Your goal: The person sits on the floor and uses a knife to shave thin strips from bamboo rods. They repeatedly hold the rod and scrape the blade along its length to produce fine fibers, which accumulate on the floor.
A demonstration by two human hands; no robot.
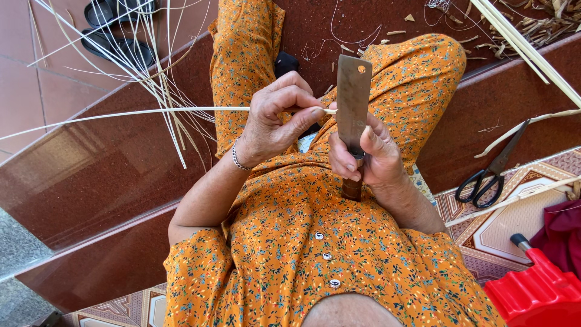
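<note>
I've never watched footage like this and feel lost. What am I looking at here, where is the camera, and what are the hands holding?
There is one picture, taken by a camera worn on a person's head and looking straight down at their lap. The person sits on dark red steps in orange flowered clothes. Their right hand grips a flat-bladed knife upright by its handle. Their left hand pinches a long pale strip whose end reaches the blade. More thin strips lie on the steps. On the patterned floor lie black scissors and a red plastic thing. Black sandals sit on the tiles at top left.
</note>
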